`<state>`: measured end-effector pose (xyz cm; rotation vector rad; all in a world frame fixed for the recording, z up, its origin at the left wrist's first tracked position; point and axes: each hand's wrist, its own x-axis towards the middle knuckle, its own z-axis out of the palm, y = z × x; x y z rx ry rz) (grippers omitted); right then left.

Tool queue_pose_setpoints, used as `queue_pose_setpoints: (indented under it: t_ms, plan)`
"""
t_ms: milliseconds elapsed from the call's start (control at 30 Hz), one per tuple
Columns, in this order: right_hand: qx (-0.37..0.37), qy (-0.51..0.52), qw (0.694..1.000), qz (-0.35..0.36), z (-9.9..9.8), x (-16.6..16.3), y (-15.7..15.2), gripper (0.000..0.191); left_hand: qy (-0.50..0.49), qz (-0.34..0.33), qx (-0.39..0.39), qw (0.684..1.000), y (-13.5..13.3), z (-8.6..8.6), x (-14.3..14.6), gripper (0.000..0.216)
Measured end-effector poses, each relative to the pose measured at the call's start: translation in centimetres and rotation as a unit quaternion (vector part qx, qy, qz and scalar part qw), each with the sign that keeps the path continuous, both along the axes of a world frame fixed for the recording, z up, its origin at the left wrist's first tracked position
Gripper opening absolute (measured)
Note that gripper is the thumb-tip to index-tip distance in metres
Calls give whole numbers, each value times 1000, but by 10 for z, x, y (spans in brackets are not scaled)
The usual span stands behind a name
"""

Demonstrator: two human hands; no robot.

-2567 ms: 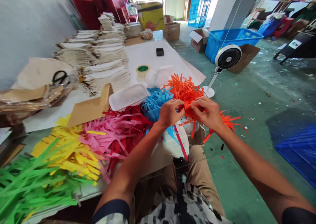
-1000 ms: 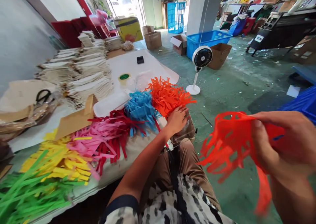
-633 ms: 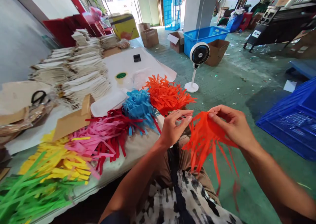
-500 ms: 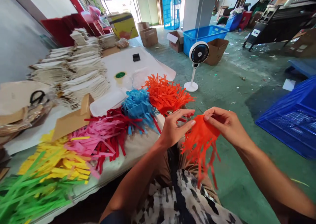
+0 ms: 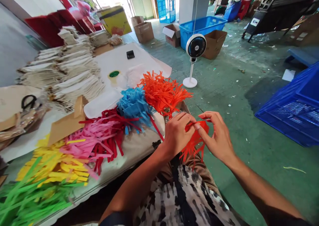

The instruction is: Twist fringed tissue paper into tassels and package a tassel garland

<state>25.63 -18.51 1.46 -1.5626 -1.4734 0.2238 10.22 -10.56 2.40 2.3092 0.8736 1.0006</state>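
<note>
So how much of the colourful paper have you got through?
Done: one orange fringed piece is off the table. In hand: the left hand and right hand pinch it, bunched, over the lap. Left: the orange pile, blue heap, red heap, pink heap, yellow heap and green heap lie on the table, so most looks untouched.

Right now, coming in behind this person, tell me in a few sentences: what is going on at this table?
A seated person holds a small bunch of orange fringed paper strips between both hands, above the lap and just off the table's edge. The left hand and the right hand pinch its top, and the strips hang down. On the white table lie heaps of cut paper strips: an orange pile, a blue pile, a red pile, a pink pile, a yellow pile and a green pile.
</note>
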Motion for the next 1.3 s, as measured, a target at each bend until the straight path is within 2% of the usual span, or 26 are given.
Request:
queue_pose_setpoints:
  t_ms: [100, 267, 333, 467, 533, 600, 667, 733, 800, 867, 900, 933, 967, 1000, 1067, 1133, 1167, 1233, 1300]
  plan:
    - [11, -22, 1000, -3, -4, 7, 2, 20, -4, -13, -25, 1000, -3, -2, 0, 7]
    - [-3, -124, 992, 14, -10, 16, 1, 29, 16, 7, -68, 998, -6, -5, 1, 5]
    - [-23, -131, 991, 14, -12, 18, 0, 30, 12, 17, -72, 997, -5, -6, 1, 3]
    - [-117, -36, 991, 45, -12, 25, 1, 24, -20, 17, -48, 998, 2, -11, -5, 20]
    - [-176, 40, 979, 92, -10, 30, 6, 19, -30, -5, -47, 998, 11, -14, -14, 27]
    - [-217, 119, 957, 153, -11, 34, 15, 23, -21, -20, -74, 997, 24, -17, -28, 29]
    - [-245, 185, 930, 203, -16, 35, 27, 32, 22, -33, -120, 992, 42, -17, -44, 26]
    - [-266, 209, 914, 225, -24, 32, 41, 36, 119, -52, -153, 980, 59, -13, -62, 22]
    - [-279, 170, 920, 215, -34, 27, 55, 36, 248, -14, -124, 961, 73, -5, -78, 20]
    - [-281, 109, 934, 189, -42, 21, 66, 33, 348, 94, -44, 932, 77, 3, -87, 23]
    - [-281, 85, 939, 177, -44, 19, 70, 31, 366, 139, 3, 920, 75, 5, -89, 27]
    - [-281, 69, 942, 170, -46, 16, 73, 29, 359, 157, 45, 919, 71, 6, -89, 32]
    - [-281, 61, 943, 167, -47, 14, 75, 27, 335, 137, 76, 929, 64, 3, -87, 35]
    - [-282, 59, 943, 167, -47, 13, 77, 25, 301, 86, 97, 945, 57, -2, -83, 37]
    - [-284, 45, 944, 164, -46, 12, 79, 22, 234, -52, 101, 965, 39, -20, -74, 43]
    - [-289, 30, 942, 168, -45, 16, 82, 20, 219, -119, 88, 964, 23, -45, -66, 72]
    - [-295, 22, 940, 171, -44, 20, 84, 21, 223, -124, 80, 964, 16, -57, -63, 78]
    - [-306, -13, 938, 161, -41, 32, 88, 25, 245, -105, 67, 962, 6, -77, -60, 64]
    - [-292, -90, 947, 97, -36, 47, 90, 36, 253, -72, 56, 963, 0, -87, -59, 50]
